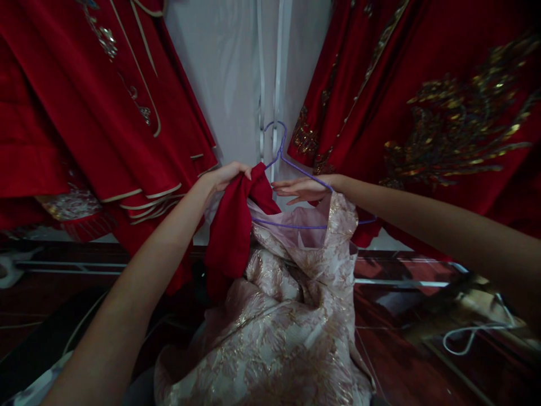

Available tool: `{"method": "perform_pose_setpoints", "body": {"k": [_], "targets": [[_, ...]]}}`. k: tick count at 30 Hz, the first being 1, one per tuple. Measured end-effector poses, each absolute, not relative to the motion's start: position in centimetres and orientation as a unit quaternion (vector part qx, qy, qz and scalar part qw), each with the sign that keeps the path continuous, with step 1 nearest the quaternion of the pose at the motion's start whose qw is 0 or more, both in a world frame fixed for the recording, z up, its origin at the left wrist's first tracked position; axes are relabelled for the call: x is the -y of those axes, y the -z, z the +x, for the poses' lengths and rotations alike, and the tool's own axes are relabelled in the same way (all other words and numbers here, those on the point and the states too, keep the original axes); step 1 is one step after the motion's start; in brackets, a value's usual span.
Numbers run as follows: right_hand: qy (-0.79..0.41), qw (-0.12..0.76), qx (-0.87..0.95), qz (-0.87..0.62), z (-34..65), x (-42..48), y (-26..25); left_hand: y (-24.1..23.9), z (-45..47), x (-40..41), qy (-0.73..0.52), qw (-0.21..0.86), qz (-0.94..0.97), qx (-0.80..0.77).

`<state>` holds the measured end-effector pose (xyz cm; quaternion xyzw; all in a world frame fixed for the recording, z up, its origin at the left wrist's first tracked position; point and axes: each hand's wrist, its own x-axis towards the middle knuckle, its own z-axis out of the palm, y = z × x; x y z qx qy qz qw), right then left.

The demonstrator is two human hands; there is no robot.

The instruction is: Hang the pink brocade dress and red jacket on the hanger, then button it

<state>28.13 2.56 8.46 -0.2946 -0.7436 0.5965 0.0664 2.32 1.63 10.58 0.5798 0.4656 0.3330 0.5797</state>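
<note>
A pale pink and gold brocade dress (296,316) hangs in front of me on a purple wire hanger (301,169). One strap lies over the hanger's right arm. Red cloth (230,237) covers the hanger's left side and droops down beside the dress. My left hand (230,173) pinches the top of this red cloth near the hanger's left shoulder. Behind the hanger's right arm, my right hand (302,188) is open, its fingers stretched toward the left. The hanger's hook overlaps a pale upright bar (276,84); whether it rests on anything is unclear.
Red garments with cream piping and silver beads (139,113) hang at the left. More red garments with gold sequin embroidery (448,124) hang at the right. A metal rail (401,283) runs low over the dark red floor (393,338). A white cord (469,338) loops at lower right.
</note>
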Motion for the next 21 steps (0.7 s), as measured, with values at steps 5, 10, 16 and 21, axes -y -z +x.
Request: {"method": "perform_pose_setpoints", "body": {"k": [5, 10, 16, 21], "targets": [[-0.591, 0.066, 0.752, -0.284, 27.7, -2.0, -8.4, -9.7, 2.5, -1.6, -0.383, 0.597, 0.559, -0.428], [-0.626, 0.031, 0.725, -0.286, 27.2, -1.6, -8.0, -8.8, 2.4, -1.9, -0.419, 0.576, 0.562, -0.421], [-0.596, 0.078, 0.736, -0.311, 26.6, -1.3, -8.4, -8.5, 2.4, -2.0, -0.421, 0.596, 0.553, -0.402], [-0.516, 0.148, 0.777, -0.327, 26.6, -1.0, -9.0, -8.5, 2.5, -1.9, -0.427, 0.587, 0.54, -0.426]]}}
